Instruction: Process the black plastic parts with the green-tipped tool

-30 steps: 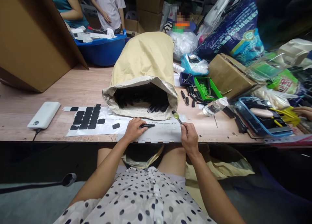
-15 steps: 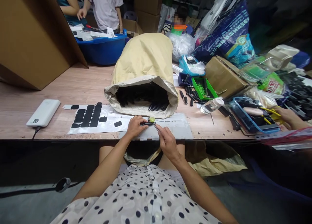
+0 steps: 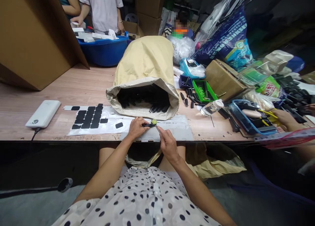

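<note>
My left hand (image 3: 137, 127) is closed on a slim black part (image 3: 148, 125) over the table's front edge. In my right hand (image 3: 169, 144) is a thin metal tool (image 3: 157, 128), its tip up against a small round yellow-green piece (image 3: 154, 121). That piece sits at the right end of the black part; how they join is too small to make out. Just beyond both hands lies a cream sack (image 3: 145, 58) on its side, its mouth toward me, with many black parts (image 3: 159, 107) inside. Under my hands is a grey sheet (image 3: 180, 131).
On the left are a white sheet of black stickers (image 3: 90, 117), a white power bank (image 3: 43, 113) and a large cardboard box (image 3: 36, 39). To the right stand a green tray (image 3: 203, 91), a clear bottle (image 3: 212, 107) and a blue-rimmed basket (image 3: 251, 119) beside a co-worker's hand (image 3: 285, 119).
My hands stay nearly where they were, the tool tip still at the yellow-green piece. At the back, a person's hand has moved down left to a white box. The view has shifted slightly.
</note>
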A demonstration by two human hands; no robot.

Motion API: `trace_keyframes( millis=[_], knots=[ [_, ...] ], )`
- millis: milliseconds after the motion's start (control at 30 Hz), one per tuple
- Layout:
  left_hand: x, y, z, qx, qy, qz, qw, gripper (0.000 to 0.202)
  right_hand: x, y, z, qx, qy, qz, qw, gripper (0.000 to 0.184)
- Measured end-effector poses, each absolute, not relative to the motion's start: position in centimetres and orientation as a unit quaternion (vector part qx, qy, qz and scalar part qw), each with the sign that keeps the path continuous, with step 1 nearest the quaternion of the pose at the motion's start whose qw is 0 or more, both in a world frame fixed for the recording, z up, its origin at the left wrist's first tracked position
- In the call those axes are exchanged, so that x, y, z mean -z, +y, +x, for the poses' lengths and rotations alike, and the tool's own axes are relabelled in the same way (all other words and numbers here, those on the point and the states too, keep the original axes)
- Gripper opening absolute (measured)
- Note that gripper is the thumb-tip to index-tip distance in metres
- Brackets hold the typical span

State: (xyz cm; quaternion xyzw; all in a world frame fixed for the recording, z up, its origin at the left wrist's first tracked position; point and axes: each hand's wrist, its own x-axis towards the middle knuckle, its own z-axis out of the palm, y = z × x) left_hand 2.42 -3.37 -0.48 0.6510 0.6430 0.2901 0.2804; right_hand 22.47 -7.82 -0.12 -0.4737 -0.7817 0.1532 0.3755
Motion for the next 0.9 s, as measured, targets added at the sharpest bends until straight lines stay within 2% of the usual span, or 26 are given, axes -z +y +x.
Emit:
trace_keyframes(
  millis=[133,233,467,700,800,900],
  knots=[
    [0.3,-3.4,2.5,-0.286,0.647,0.650,0.278,0.015,0.7,-7.6,22.8,-0.154,-0.776,-0.478,0.382,0.041],
    [0.1,-3.5,2.5,-0.279,0.647,0.656,0.270,0.015,0.6,-6.1,23.9,-0.113,-0.769,-0.495,0.389,0.040],
    [0.4,-3.7,2.6,-0.280,0.640,0.674,0.241,0.013,1.6,0.0,29.0,0.057,-0.797,-0.535,0.276,0.033],
    [0.4,-3.6,2.1,-0.292,0.615,0.689,0.247,0.008,3.5,0.9,29.9,0.088,-0.811,-0.520,0.254,0.031],
    [-0.3,-5.3,2.2,-0.333,0.555,0.717,0.259,0.011,3.5,0.8,29.8,0.088,-0.812,-0.519,0.251,0.029],
    [-0.4,-8.7,3.3,-0.346,0.454,0.749,0.336,0.017,3.5,0.8,29.9,0.087,-0.808,-0.527,0.247,0.028]
  ],
)
